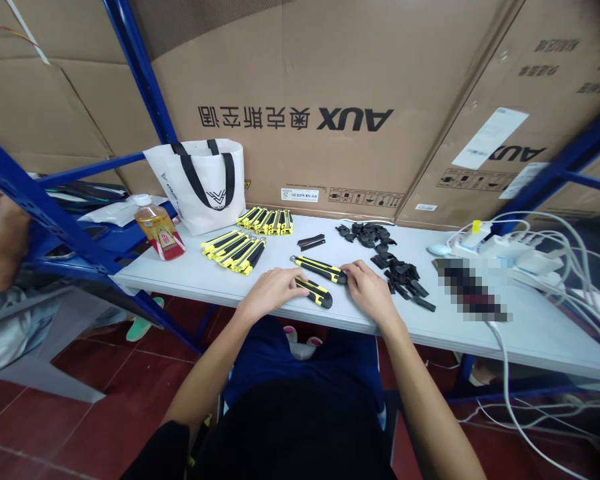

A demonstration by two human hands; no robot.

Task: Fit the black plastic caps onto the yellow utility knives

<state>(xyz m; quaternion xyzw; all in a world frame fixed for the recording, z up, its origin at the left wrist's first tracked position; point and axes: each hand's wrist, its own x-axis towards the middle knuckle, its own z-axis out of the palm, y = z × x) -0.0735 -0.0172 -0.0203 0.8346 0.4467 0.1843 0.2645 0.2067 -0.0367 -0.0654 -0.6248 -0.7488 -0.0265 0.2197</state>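
My left hand (274, 293) rests near the table's front edge, closed on one end of a yellow-and-black utility knife (319, 296). A second utility knife (321, 269) lies just behind it, its tip pointing left. My right hand (367, 292) has its fingers curled at that second knife's right end, pinching it. Two rows of similar utility knives, a front row (235, 251) and a back row (266, 221), are laid out to the left. Small black plastic parts (403, 275) lie in loose piles right of my right hand. Two narrow black pieces (311, 241) sit behind the knives.
A white tote bag (215, 193) and a bottle of amber liquid (160, 228) stand at the table's left. White cables and power strips (525, 250) crowd the right end, beside a blurred-out object (473, 290). Large cartons (300, 80) form the back. Another person's arm (3, 240) shows at far left.
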